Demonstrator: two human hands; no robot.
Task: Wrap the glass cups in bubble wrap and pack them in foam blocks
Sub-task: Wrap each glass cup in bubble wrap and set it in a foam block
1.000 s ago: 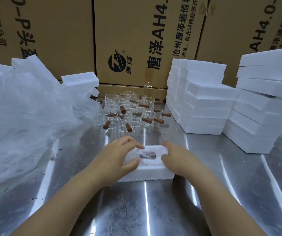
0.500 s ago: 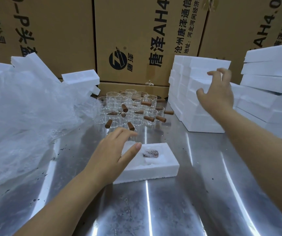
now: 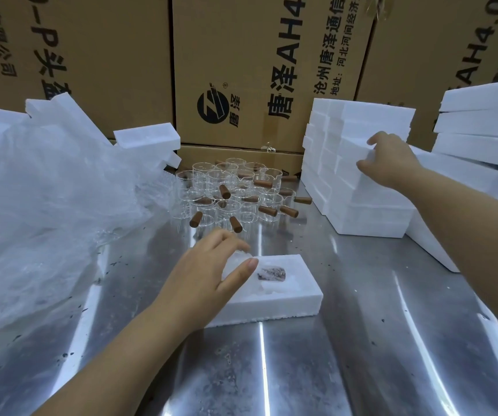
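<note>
Foam block point(image 3: 286, 298) lies near centre on the steel table point(image 3: 331, 355); 1 wrapped cup point(image 3: 271, 273) sits in its recess, brown handle showing through the film.

Left hand point(image 3: 208, 274) rests over the block's left end; fingers loosely bent, thumb out along the recess edge, touching the film but not clamped on anything I can see.

Right hand point(image 3: 391, 160) is far right at the stack point(image 3: 370, 214); fingers curled over the top edge of a slab point(image 3: 346, 163), thumb on its near face, so a firm hold on that slab.

Bare cups point(image 3: 232, 187) cluster far centre; wrap point(image 3: 46, 205) is heaped left; boxes point(image 3: 241, 55) stand behind.

Step, as I judge it: closing step for this cup, fetching a cover.

Next move calls for lifting the slab free without dragging its neighbours, carrying it near, squaring it over the block; the left hand should steady the block and clear the recess first.
</note>
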